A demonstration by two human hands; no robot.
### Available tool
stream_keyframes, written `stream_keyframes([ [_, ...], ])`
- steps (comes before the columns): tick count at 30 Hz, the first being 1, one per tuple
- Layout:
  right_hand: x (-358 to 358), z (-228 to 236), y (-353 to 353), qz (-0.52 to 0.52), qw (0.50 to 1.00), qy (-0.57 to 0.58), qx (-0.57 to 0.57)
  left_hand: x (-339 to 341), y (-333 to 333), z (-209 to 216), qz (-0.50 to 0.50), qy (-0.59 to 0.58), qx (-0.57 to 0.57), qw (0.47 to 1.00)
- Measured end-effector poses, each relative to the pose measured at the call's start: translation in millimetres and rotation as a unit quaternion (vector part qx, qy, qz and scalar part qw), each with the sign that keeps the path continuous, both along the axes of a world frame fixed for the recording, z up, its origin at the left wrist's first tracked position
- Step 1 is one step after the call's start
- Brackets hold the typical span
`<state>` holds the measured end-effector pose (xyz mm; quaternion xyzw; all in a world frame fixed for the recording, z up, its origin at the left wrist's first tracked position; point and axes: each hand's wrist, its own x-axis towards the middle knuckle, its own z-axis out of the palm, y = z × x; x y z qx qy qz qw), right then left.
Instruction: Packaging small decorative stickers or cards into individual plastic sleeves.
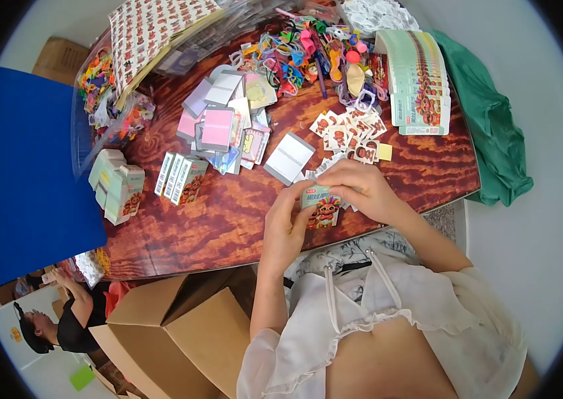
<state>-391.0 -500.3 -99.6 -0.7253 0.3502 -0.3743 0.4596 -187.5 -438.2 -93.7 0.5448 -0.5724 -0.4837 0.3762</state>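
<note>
Near the table's front edge I hold a small mint-green printed box (323,210) with a colourful cartoon figure on its front. My left hand (285,221) grips its left side, thumb across the front. My right hand (365,191) is closed at the box's top edge, thumb and fingers pinched there; what lies between those fingertips is hidden. Just beyond my hands lie a grey-and-white flat card packet (289,158) and a loose pile of small square picture cards (347,136). Some of these cards stick out from behind my right hand.
Finished-looking boxes (185,178) stand at left beside flattened cartons (118,186). Behind are card packets (218,126), colourful trinkets (301,56), a plastic bin (85,133) and a carton row (418,83). An open cardboard box (175,329) sits below the table; another person (62,319) works at left.
</note>
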Motion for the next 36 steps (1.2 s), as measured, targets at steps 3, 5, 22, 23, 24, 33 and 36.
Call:
stream_keyframes([
  [3, -1.1, -5.3, -0.1, -0.002, 0.999, -0.031, 0.034, -7.0, 0.5, 13.0, 0.049, 0.037, 0.019, 0.998],
  [5, -0.5, -5.3, 1.6, -0.016, 0.957, -0.134, 0.257, -9.1, 0.0, 18.9, 0.093, 0.065, 0.036, 0.993],
  [22, -14.3, -18.6, 2.5, -0.061, 0.956, -0.095, 0.272, 123.5, -28.1, 30.9, 0.242, -0.472, -0.155, 0.833],
  [23, -13.8, -18.3, 2.7, -0.054, 0.958, -0.085, 0.27, 122.8, -33.4, 33.1, 0.25, -0.517, -0.142, 0.806],
  [24, -12.6, -18.6, 3.5, -0.053, 0.958, -0.086, 0.268, 132.1, -38.3, 29.3, 0.243, -0.509, -0.096, 0.82],
  [33, -30.1, -26.0, 3.7, -0.077, 0.963, -0.083, 0.246, 160.9, -64.8, 11.5, 0.176, -0.534, -0.138, 0.816],
  [36, -36.1, -15.8, -7.8, -0.113, 0.963, -0.093, 0.228, 184.8, -62.8, 5.1, 0.191, -0.553, -0.145, 0.798],
])
